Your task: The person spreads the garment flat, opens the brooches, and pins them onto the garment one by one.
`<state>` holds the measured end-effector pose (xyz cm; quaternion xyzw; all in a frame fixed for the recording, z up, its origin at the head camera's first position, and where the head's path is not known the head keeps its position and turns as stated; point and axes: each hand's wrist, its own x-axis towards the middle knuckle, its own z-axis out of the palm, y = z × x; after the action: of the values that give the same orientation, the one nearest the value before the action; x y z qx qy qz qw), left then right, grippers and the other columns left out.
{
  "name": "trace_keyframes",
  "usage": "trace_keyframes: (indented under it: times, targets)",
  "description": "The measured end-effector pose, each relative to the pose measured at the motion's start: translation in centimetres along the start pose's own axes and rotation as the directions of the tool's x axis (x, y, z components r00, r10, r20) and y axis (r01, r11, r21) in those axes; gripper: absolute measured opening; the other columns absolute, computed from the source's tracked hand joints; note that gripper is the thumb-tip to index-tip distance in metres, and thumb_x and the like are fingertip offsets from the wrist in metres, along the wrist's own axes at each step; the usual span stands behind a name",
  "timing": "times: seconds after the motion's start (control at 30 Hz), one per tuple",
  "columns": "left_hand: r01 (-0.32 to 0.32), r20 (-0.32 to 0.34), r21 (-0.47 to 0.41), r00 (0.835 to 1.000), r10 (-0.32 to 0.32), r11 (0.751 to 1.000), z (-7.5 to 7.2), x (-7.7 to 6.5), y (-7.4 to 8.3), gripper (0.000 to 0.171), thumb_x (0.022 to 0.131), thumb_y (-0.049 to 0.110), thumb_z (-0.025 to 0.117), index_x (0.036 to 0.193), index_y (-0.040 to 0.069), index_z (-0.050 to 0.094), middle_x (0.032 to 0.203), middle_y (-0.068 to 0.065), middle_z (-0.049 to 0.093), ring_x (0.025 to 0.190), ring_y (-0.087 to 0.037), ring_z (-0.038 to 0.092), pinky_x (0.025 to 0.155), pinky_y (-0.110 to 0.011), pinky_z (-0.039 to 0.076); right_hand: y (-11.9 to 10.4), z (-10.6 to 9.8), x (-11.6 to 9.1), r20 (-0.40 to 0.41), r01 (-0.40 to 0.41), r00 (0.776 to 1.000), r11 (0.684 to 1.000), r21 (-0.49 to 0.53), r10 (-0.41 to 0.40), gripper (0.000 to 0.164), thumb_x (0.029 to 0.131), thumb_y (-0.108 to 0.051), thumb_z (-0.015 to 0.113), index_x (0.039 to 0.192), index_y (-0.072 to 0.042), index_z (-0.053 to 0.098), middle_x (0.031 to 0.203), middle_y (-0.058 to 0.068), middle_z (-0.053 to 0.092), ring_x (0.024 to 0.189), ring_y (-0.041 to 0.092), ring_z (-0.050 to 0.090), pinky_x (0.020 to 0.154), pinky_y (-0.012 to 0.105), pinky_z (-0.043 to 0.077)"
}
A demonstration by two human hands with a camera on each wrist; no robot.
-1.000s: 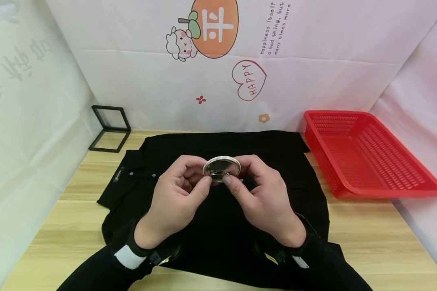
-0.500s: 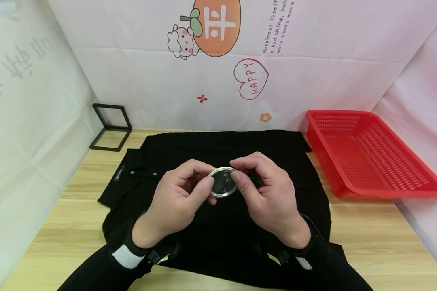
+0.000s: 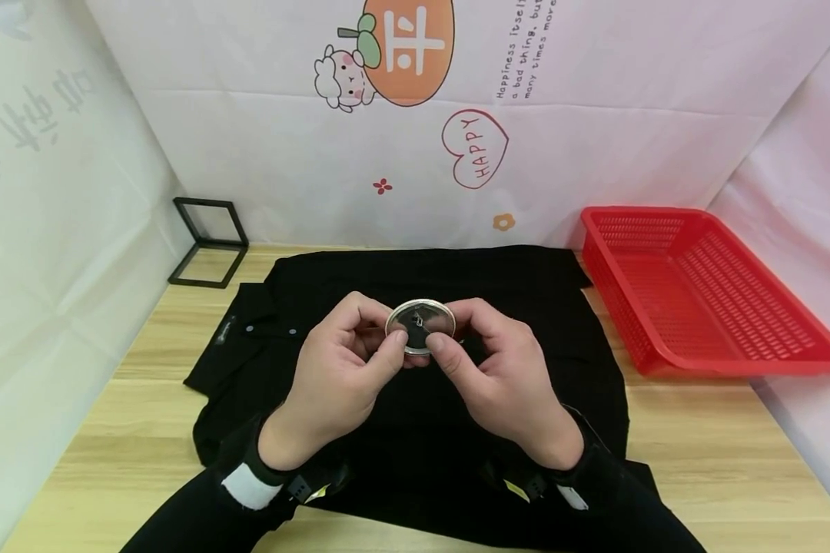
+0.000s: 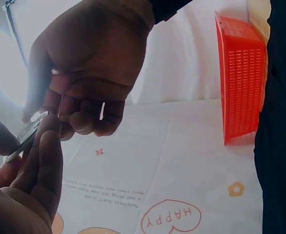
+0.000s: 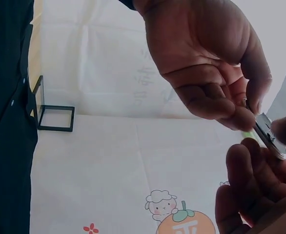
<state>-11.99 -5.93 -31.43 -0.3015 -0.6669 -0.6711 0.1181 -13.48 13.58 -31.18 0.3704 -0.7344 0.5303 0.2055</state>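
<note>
A round pin-back badge (image 3: 422, 315) with a silver rim is held up in the head view, its dark back and metal pin turned toward me. My left hand (image 3: 346, 376) pinches its left side, thumb on the lower back and fingers behind. On the other side my right hand (image 3: 508, 376) grips the rim, with its thumb tip at the pin's end. The badge (image 4: 28, 134) appears edge-on in the left wrist view. Below both hands a black shirt (image 3: 526, 284) lies spread, its collar to the left. The badge's front is hidden.
A red plastic basket (image 3: 671, 307) stands at the right, tilted against the side cloth. At the back left is an open black frame (image 3: 210, 246) on the wooden table (image 3: 131, 392). White printed cloth (image 3: 263, 169) walls the back and sides.
The badge has turned between my fingers, so its pin now runs at a slant instead of level. My right hand shifted off to the right, then came back to the badge.
</note>
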Motion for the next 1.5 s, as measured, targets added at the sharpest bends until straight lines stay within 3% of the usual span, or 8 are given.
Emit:
trace_keyframes:
  times: [0.2, 0.33, 0.6, 0.83, 1.0, 1.17, 1.3, 1.5]
  targets:
    - [-0.034, 0.000, 0.057, 0.999, 0.034, 0.998, 0.0, 0.0, -0.3, 0.024, 0.093, -0.007, 0.058, 0.117, -0.002, 0.056, 0.095, -0.009, 0.064, 0.076, -0.023, 0.069, 0.068, -0.037, 0.058, 0.0, 0.0, 0.0, -0.021, 0.005, 1.000, 0.999, -0.040, -0.006, 0.008, 0.096, -0.010, 0.067, 0.103, -0.008, 0.068, 0.087, -0.003, 0.064, 0.076, 0.014, 0.058, 0.067, 0.026, 0.047]
    - [-0.096, -0.023, 0.138, 0.995, 0.100, 0.986, -0.1, 0.0, -0.5, 0.038, 0.092, -0.009, 0.061, 0.130, -0.004, 0.059, 0.089, -0.005, 0.067, 0.073, -0.019, 0.068, 0.058, -0.030, 0.054, 0.1, 0.0, 0.1, -0.035, -0.006, 0.999, 0.999, -0.053, 0.004, 0.008, 0.095, -0.010, 0.067, 0.103, -0.007, 0.068, 0.083, -0.005, 0.063, 0.072, 0.014, 0.057, 0.064, 0.025, 0.046]
    - [-0.129, 0.002, 0.154, 0.991, 0.131, 0.980, -0.3, 0.1, -0.5, 0.040, 0.089, -0.012, 0.066, 0.129, -0.007, 0.063, 0.087, -0.003, 0.068, 0.074, -0.018, 0.070, 0.054, -0.026, 0.049, 0.0, 0.2, 0.0, -0.060, -0.117, 0.992, 0.992, -0.046, 0.114, 0.004, 0.093, -0.006, 0.067, 0.095, -0.009, 0.065, 0.074, -0.009, 0.058, 0.060, 0.012, 0.054, 0.051, 0.023, 0.042]
    - [-0.151, -0.014, 0.157, 0.988, 0.155, 0.976, -0.1, 0.1, -0.5, 0.038, 0.089, -0.012, 0.066, 0.127, -0.008, 0.064, 0.087, -0.005, 0.068, 0.074, -0.019, 0.069, 0.056, -0.027, 0.052, -0.1, 0.3, 0.0, -0.034, -0.155, 0.987, 0.988, 0.003, 0.155, 0.007, 0.094, -0.005, 0.067, 0.098, -0.010, 0.065, 0.082, -0.006, 0.060, 0.066, 0.015, 0.054, 0.055, 0.026, 0.043]
    - [-0.157, -0.075, 0.210, 0.982, 0.176, 0.965, 0.1, 0.1, -0.5, 0.038, 0.088, -0.011, 0.067, 0.127, -0.007, 0.064, 0.087, -0.005, 0.068, 0.073, -0.017, 0.070, 0.054, -0.026, 0.053, 0.0, 0.1, 0.3, -0.104, 0.007, 0.994, 0.991, -0.130, -0.021, 0.025, 0.089, -0.007, 0.073, 0.113, -0.005, 0.065, 0.099, 0.002, 0.063, 0.084, 0.017, 0.060, 0.072, 0.026, 0.049]
    - [-0.156, -0.099, 0.237, 0.978, 0.184, 0.959, 0.4, 0.1, -0.4, 0.037, 0.089, -0.008, 0.068, 0.126, -0.006, 0.066, 0.085, -0.002, 0.068, 0.069, -0.015, 0.068, 0.050, -0.024, 0.049, 0.0, 0.4, 0.8, -0.186, 0.181, 0.953, 0.941, -0.286, -0.240, 0.017, 0.093, -0.020, 0.070, 0.091, -0.003, 0.072, 0.107, 0.019, 0.058, 0.090, 0.025, 0.058, 0.074, 0.026, 0.047]
    - [-0.154, -0.092, 0.233, 0.979, 0.179, 0.960, 0.6, 0.0, -0.5, 0.035, 0.089, -0.008, 0.067, 0.124, -0.006, 0.067, 0.082, -0.002, 0.067, 0.065, -0.015, 0.063, 0.048, -0.023, 0.046, 0.0, 0.8, 1.0, -0.184, 0.242, 0.932, 0.914, -0.325, -0.313, 0.020, 0.094, -0.017, 0.064, 0.080, -0.003, 0.068, 0.103, 0.020, 0.058, 0.082, 0.023, 0.059, 0.070, 0.025, 0.049]
    - [-0.119, -0.109, 0.229, 0.983, 0.147, 0.966, 0.7, -0.1, -0.6, 0.033, 0.090, -0.006, 0.068, 0.123, -0.005, 0.068, 0.078, 0.000, 0.064, 0.060, -0.014, 0.057, 0.049, -0.024, 0.047, 0.3, 1.1, 1.1, -0.170, 0.288, 0.913, 0.883, -0.372, -0.370, 0.015, 0.090, -0.008, 0.058, 0.077, -0.001, 0.061, 0.099, 0.018, 0.062, 0.081, 0.024, 0.062, 0.065, 0.028, 0.051]
